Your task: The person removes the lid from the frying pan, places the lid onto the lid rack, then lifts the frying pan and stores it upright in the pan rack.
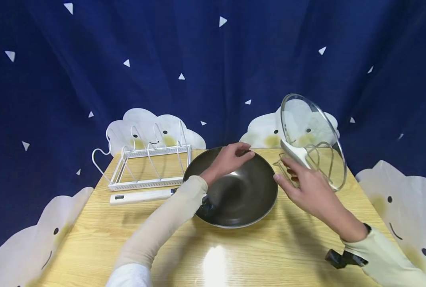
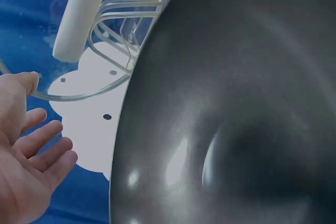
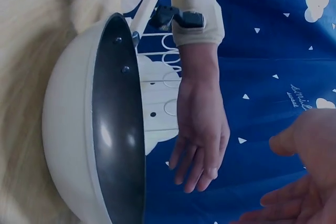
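Fingers of both hands loose, nothing grasped; pan between them

Left hand [image 1: 230, 157]: fingers extended and slightly bent, released, above the far part of the pan [image 1: 243, 191]. In the right wrist view it hangs apart from the pan's rim. Its forearm crosses over the pan's left edge, beside the joint of the handle [image 1: 142, 197].

Right hand [image 1: 311, 189]: thumb and fingers parted, holding nothing. It lies to the right of the pan, fingertips close to the white grip [image 1: 294, 152] of the lid [image 1: 313, 125]; whether they touch, cannot tell.

Pan sits mid-table, inside facing up, handle pointing left. Far rim comes near the table's back edge. In front of its near rim, a broad stretch of table [image 1: 270, 255] shows; to its right, a narrower strip before the wire stand [image 1: 318, 157].

Lid stands tilted at that stand, its glass edge rising against the curtain [image 1: 213, 59]. White rack [image 1: 146, 184] occupies the back left; handle runs just before its front rail, leaving little room there.
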Motion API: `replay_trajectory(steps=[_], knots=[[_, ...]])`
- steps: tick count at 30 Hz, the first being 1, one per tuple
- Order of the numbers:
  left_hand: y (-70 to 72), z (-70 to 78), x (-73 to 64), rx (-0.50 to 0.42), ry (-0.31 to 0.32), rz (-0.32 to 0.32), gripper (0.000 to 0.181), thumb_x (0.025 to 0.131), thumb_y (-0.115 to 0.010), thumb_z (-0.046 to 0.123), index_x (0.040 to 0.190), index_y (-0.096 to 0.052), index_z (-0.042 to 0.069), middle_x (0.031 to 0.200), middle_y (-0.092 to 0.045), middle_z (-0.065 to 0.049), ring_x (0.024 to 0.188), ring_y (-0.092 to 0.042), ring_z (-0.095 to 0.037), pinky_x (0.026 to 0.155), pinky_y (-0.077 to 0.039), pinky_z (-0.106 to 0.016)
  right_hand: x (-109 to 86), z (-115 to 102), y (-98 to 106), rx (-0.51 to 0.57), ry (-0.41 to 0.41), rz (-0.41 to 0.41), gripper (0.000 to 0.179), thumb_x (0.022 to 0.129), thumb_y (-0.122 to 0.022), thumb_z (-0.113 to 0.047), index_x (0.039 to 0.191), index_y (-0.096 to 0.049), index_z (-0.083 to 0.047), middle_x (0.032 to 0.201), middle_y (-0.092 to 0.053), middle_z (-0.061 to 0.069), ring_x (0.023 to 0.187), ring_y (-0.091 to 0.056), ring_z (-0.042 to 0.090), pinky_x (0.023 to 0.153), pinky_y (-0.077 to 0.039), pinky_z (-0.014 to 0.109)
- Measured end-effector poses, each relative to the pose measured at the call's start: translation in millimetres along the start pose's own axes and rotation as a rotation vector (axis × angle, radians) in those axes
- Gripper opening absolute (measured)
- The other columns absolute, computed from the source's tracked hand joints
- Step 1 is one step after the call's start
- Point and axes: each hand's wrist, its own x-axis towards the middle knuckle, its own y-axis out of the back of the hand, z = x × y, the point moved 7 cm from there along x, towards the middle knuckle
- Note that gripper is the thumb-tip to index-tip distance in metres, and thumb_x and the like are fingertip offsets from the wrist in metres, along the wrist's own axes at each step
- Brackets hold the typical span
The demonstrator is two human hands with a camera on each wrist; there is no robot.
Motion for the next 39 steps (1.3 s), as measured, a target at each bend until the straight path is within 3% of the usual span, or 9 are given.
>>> replay_trajectory(steps=[7,15,19,23,29,39], knots=[[21.3,4.3,-25.6,0.168,-0.057,-0.015,0.046,0.099,-0.066,0.041,0.136,-0.067,0.014,0.136,-0.067,-0.001,0.129,-0.059,-0.014,0.108,-0.045,-0.031,-1.0,2.0,-15.2,0.058,-0.008,-0.042,0.059,0.100,-0.065,-0.038,0.145,-0.054,-0.001,0.132,-0.065,0.024,0.102,-0.071,0.041,0.086,-0.055,0.058],[45.6,1.9,-55.3,0.293,-0.109,-0.013,0.055,0.098,-0.066,0.046,0.141,-0.062,0.013,0.140,-0.064,-0.001,0.131,-0.058,-0.017,0.109,-0.044,-0.033,-0.8,6.6,-33.0,0.031,-0.019,-0.069,0.060,0.101,-0.064,-0.039,0.145,-0.053,0.000,0.133,-0.064,0.026,0.103,-0.070,0.043,0.084,-0.054,0.060],[55.2,-2.4,-70.6,0.341,-0.122,-0.014,0.058,0.098,-0.065,0.047,0.144,-0.059,0.011,0.145,-0.060,-0.003,0.137,-0.053,-0.018,0.114,-0.040,-0.035,-2.6,10.8,-44.5,0.020,-0.005,-0.082,0.060,0.101,-0.064,-0.038,0.145,-0.052,0.001,0.140,-0.059,0.025,0.115,-0.064,0.046,0.092,-0.051,0.061],[69.7,-13.2,-89.0,0.400,-0.095,0.006,0.063,0.097,-0.064,0.051,0.146,-0.057,0.011,0.150,-0.056,-0.007,0.141,-0.049,-0.024,0.117,-0.037,-0.041,-3.9,14.7,-57.3,0.039,0.008,-0.081,0.058,0.102,-0.063,-0.035,0.145,-0.051,0.003,0.145,-0.054,0.026,0.128,-0.056,0.048,0.102,-0.045,0.062],[98.9,-35.0,-116.9,0.486,-0.027,0.083,0.070,0.093,-0.065,0.058,0.146,-0.057,0.012,0.150,-0.055,-0.010,0.143,-0.045,-0.032,0.116,-0.037,-0.049,-4.8,20.5,-71.7,0.064,0.004,-0.099,0.056,0.104,-0.059,-0.029,0.145,-0.049,0.008,0.150,-0.046,0.031,0.135,-0.047,0.050,0.108,-0.039,0.063],[128.0,-60.3,-152.9,0.631,-0.039,0.158,0.072,0.093,-0.061,0.060,0.145,-0.058,0.010,0.148,-0.057,-0.012,0.140,-0.049,-0.036,0.113,-0.040,-0.052,-5.8,35.7,-89.0,0.042,-0.054,-0.172,0.065,0.105,-0.057,-0.037,0.150,-0.042,0.007,0.157,-0.034,0.033,0.139,-0.038,0.054,0.108,-0.034,0.069]])
